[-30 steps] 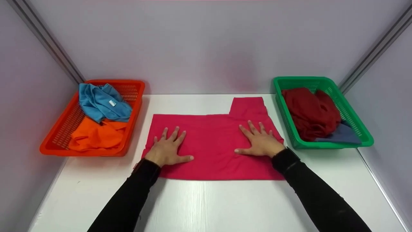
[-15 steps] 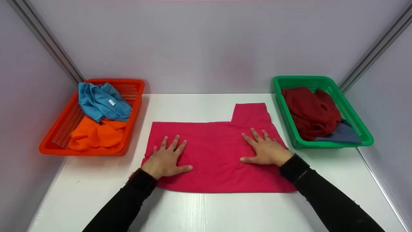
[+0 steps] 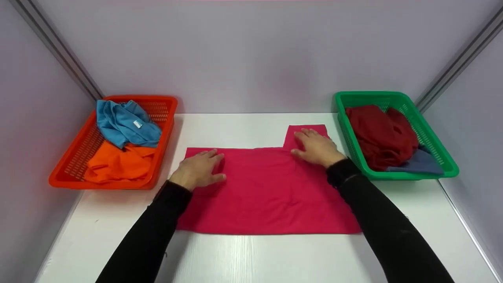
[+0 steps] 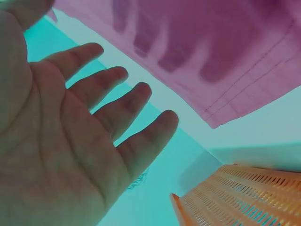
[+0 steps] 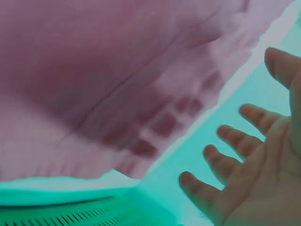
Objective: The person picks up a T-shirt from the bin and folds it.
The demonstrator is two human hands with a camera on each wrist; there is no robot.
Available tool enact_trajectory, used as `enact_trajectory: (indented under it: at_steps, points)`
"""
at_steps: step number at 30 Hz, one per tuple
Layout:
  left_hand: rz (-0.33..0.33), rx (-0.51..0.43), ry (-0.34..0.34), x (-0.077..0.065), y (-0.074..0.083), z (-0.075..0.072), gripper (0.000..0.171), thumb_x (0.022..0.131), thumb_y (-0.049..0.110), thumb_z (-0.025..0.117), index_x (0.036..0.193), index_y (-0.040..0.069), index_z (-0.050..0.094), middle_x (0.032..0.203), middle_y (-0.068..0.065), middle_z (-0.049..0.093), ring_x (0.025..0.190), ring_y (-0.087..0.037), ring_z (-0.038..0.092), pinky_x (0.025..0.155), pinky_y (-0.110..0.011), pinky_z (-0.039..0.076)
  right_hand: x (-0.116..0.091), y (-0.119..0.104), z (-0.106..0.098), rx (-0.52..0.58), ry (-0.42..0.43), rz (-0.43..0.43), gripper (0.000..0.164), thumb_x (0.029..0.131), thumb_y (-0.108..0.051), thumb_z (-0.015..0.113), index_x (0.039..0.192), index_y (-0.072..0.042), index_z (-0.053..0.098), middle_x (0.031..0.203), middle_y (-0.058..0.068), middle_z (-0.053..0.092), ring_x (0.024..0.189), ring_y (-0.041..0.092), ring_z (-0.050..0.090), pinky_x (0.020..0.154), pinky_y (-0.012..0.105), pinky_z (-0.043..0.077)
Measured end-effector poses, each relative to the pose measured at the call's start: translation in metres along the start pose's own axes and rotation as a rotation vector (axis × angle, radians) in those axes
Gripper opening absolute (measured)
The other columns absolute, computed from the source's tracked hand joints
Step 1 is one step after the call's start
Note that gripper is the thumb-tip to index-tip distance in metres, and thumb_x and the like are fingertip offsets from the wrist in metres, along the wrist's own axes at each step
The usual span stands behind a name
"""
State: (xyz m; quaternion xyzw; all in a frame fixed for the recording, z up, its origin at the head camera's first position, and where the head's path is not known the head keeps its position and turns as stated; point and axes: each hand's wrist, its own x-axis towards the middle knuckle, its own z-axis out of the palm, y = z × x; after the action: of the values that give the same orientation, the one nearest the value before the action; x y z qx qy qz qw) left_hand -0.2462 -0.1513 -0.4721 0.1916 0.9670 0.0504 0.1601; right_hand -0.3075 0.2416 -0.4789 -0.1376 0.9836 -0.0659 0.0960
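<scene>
White table [image 3: 243, 259] | pink garment [image 3: 259, 190] flat at centre | left hand [image 3: 200, 169] above its 10 o'clock corner, fingers spread | right hand [image 3: 316, 147] above its 1 o'clock flap, fingers spread | red basket [image 3: 168, 133] 10 o'clock | green basket [image 3: 404, 175] 2 o'clock

Hot-pink piece of fabric [image 3: 255, 192], spread pretty flat on the white tabletop [image 3: 251, 259], wider than it is deep. One squarish flap [image 3: 290, 140] sticks out past the far edge on the right. Few soft wrinkles, double stitching [image 4: 249, 75] along one edge.
</scene>
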Motion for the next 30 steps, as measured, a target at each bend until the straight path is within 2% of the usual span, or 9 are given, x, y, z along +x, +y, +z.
enact_trajectory:
  at_steps: [5, 9, 14, 19, 22, 25, 28, 30]
  points:
    - [0.006, -0.013, 0.06, 0.015, -0.007, 0.0, 0.07, 0.102, 0.037, 0.069, 0.162, 0.012, 0.042, 0.169, -0.018, 0.041, 0.156, -0.037, 0.043, 0.122, -0.059, 0.044, 0.027, 0.009, 0.006, 0.013, 0.03, 0.042, 0.073, 0.105, -0.042, 0.061, 0.166, -0.013, 0.033, 0.171, 0.021, 0.034, 0.161, 0.042, 0.03, 0.127, 0.066, 0.033]
    - [-0.004, 0.001, 0.104, 0.025, -0.018, 0.006, 0.059, 0.106, 0.024, 0.064, 0.16, 0.01, 0.045, 0.166, -0.017, 0.046, 0.154, -0.037, 0.045, 0.12, -0.059, 0.046, 0.04, 0.017, 0.009, 0.023, 0.031, 0.076, 0.069, 0.108, -0.039, 0.055, 0.166, -0.013, 0.03, 0.173, 0.02, 0.031, 0.162, 0.04, 0.028, 0.124, 0.069, 0.036]
    - [-0.01, 0.035, 0.195, 0.036, -0.03, 0.016, 0.049, 0.106, 0.016, 0.062, 0.154, 0.011, 0.054, 0.159, -0.015, 0.055, 0.145, -0.037, 0.056, 0.11, -0.063, 0.054, 0.045, 0.026, 0.011, 0.044, -0.017, 0.067, 0.07, 0.109, -0.038, 0.052, 0.168, -0.012, 0.026, 0.176, 0.019, 0.025, 0.164, 0.042, 0.02, 0.127, 0.073, 0.026]
    - [-0.012, 0.058, 0.283, 0.045, -0.033, 0.017, 0.041, 0.101, 0.016, 0.07, 0.141, 0.013, 0.065, 0.137, -0.016, 0.069, 0.122, -0.042, 0.069, 0.091, -0.063, 0.062, 0.044, 0.03, 0.013, 0.044, -0.015, 0.048, 0.072, 0.108, -0.043, 0.055, 0.168, -0.012, 0.028, 0.173, 0.018, 0.03, 0.164, 0.04, 0.023, 0.13, 0.074, 0.015]
    - [-0.008, 0.081, 0.309, 0.047, -0.033, 0.014, 0.037, 0.097, 0.017, 0.074, 0.134, 0.013, 0.069, 0.125, -0.016, 0.073, 0.114, -0.042, 0.071, 0.085, -0.063, 0.062, 0.043, 0.03, 0.013, 0.026, 0.049, 0.031, 0.073, 0.105, -0.043, 0.063, 0.164, -0.012, 0.035, 0.166, 0.019, 0.043, 0.157, 0.041, 0.036, 0.129, 0.072, 0.02]
    - [0.001, 0.083, 0.317, 0.047, -0.033, 0.012, 0.035, 0.096, 0.019, 0.076, 0.13, 0.013, 0.071, 0.121, -0.015, 0.075, 0.113, -0.04, 0.071, 0.084, -0.063, 0.061, 0.044, 0.028, 0.012, 0.006, 0.123, 0.012, 0.07, 0.101, -0.037, 0.07, 0.16, -0.011, 0.042, 0.157, 0.02, 0.053, 0.146, 0.044, 0.048, 0.127, 0.069, 0.028]
    - [0.009, 0.071, 0.318, 0.046, -0.034, 0.009, 0.032, 0.097, 0.021, 0.076, 0.127, 0.014, 0.072, 0.119, -0.014, 0.077, 0.111, -0.04, 0.072, 0.084, -0.062, 0.061, 0.045, 0.026, 0.012, -0.035, 0.175, 0.012, 0.061, 0.1, -0.025, 0.072, 0.153, -0.006, 0.05, 0.148, 0.023, 0.061, 0.137, 0.047, 0.056, 0.123, 0.064, 0.037]
    - [0.015, 0.066, 0.324, 0.046, -0.035, 0.007, 0.03, 0.097, 0.021, 0.075, 0.125, 0.013, 0.073, 0.118, -0.014, 0.078, 0.109, -0.04, 0.072, 0.084, -0.061, 0.06, 0.045, 0.024, 0.01, -0.073, 0.196, 0.03, 0.048, 0.1, -0.019, 0.071, 0.143, -0.002, 0.058, 0.138, 0.025, 0.066, 0.129, 0.047, 0.06, 0.119, 0.06, 0.044]
